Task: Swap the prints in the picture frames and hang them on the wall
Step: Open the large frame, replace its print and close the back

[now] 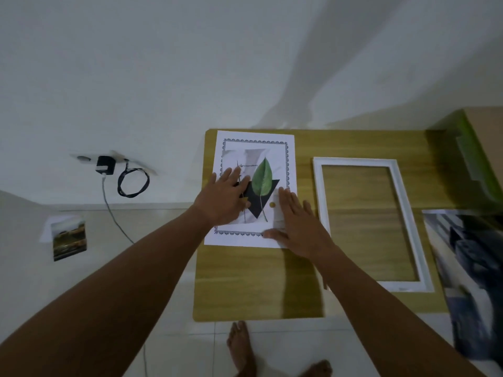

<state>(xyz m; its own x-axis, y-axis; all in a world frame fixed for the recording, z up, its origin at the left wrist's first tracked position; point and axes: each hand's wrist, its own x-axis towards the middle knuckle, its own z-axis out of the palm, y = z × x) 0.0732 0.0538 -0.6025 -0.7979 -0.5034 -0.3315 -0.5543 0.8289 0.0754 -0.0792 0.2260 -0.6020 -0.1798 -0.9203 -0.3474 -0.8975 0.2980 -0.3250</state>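
Note:
A leaf print [262,175] on white paper with a dark patterned border lies flat at the far left of the wooden table [255,281]. My left hand [224,198] rests flat on its left half, fingers spread. My right hand [298,227] lies flat over its lower right corner, thumb along the bottom edge. An empty white picture frame [408,213] lies to the right on the table, apart from both hands. A dark blue-grey print [471,268] hangs over the table's right edge.
A green folder [473,164] sits at the table's far right corner. On the floor to the left lies a small landscape photo [69,238]. A black charger with a looped cable [106,165] is plugged into the wall. Bare feet [241,346] stand below the table's near edge.

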